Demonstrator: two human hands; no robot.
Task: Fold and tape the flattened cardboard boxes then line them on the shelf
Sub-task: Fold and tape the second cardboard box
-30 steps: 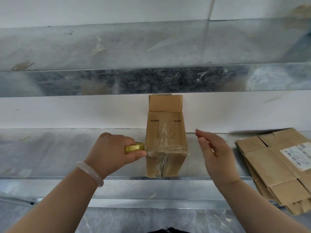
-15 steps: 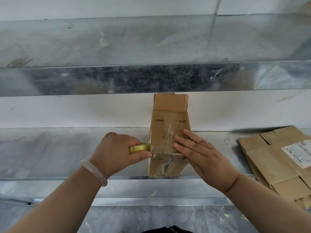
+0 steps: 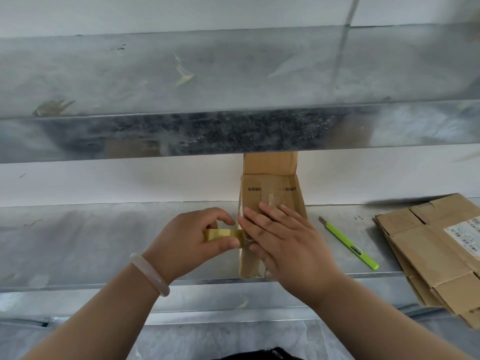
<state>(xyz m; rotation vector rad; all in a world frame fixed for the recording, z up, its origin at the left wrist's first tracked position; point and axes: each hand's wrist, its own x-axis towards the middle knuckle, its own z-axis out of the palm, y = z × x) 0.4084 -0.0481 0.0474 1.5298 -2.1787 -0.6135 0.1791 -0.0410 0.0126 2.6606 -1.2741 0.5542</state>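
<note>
Left hand [image 3: 185, 246] pinches one roll [image 3: 220, 234], likely tape; right hand [image 3: 287, 246] flat on one box [image 3: 271, 189].

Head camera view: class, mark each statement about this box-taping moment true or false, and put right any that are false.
1. The left hand grips the tape roll. True.
2. The right hand holds the green knife. False: its flat fingers press on the cardboard box, and the green knife lies untouched on the shelf.
3. The flattened boxes lie to the left of the cardboard box. False: they lie to its right, beyond the green knife.
4. One top flap of the cardboard box stands up. True.
5. A bracelet sits on the left wrist. True.
</note>
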